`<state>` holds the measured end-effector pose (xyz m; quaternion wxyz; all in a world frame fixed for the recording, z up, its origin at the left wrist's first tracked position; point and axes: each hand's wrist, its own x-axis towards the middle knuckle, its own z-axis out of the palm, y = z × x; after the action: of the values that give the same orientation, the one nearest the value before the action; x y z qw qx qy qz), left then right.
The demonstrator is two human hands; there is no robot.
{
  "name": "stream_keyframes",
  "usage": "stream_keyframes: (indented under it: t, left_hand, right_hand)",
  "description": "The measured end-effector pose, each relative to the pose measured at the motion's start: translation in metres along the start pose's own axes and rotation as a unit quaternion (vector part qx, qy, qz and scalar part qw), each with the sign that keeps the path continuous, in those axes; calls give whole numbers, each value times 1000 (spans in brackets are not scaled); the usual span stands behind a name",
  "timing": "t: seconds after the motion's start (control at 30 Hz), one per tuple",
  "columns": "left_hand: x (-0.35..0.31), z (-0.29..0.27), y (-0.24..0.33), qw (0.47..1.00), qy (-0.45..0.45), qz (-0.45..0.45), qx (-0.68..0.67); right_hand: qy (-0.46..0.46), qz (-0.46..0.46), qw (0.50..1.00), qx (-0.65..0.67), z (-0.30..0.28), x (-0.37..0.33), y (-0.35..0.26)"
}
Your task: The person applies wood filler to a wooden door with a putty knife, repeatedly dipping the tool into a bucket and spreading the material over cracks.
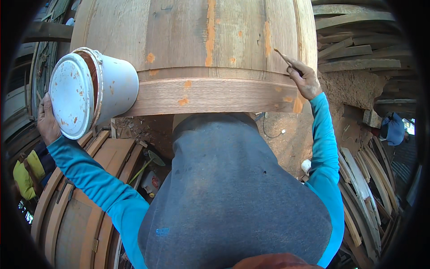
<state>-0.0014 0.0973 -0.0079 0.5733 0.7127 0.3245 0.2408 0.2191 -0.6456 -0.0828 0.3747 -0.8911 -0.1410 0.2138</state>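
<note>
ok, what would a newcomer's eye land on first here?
Probably the white bucket at the near left of the wooden panel, its spotted lid tilted in the left hand. Then the orange patches dotting the panel, and the right hand near its right edge, holding a thin tool.

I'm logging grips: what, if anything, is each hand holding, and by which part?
The left hand holds the white lid by its left edge; the right hand pinches a thin tool by its near end.
</note>
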Motion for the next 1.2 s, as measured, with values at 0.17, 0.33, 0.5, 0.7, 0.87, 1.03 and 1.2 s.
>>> stream_keyframes:
  t: [0.17,0.33,0.5,0.7,0.87,1.03,1.2]
  left_hand:
    - [-14,24,22,996,4,-18,84]
    - [-23,28,17,994,9,-49,95]
    - [-26,33,21,996,3,-59,62]
    - [-30,31,14,997,7,-70,-8]
    - [-23,35,23,994,14,-66,84]
    - [-27,36,16,997,16,-63,35]
    - [-24,33,17,996,14,-74,56]
  right_hand:
    - [-39,-110,948,-295,-2,15,6]
    - [-102,-57,883,-455,-21,22,-28]
    - [-119,-119,886,-431,-15,38,-26]
    - [-137,-148,897,-394,-18,22,-27]
    - [-116,-161,902,-382,-12,8,-12]
    - [-142,-123,891,-413,-13,-2,-1]
    - [-112,-100,906,-396,-16,23,-24]
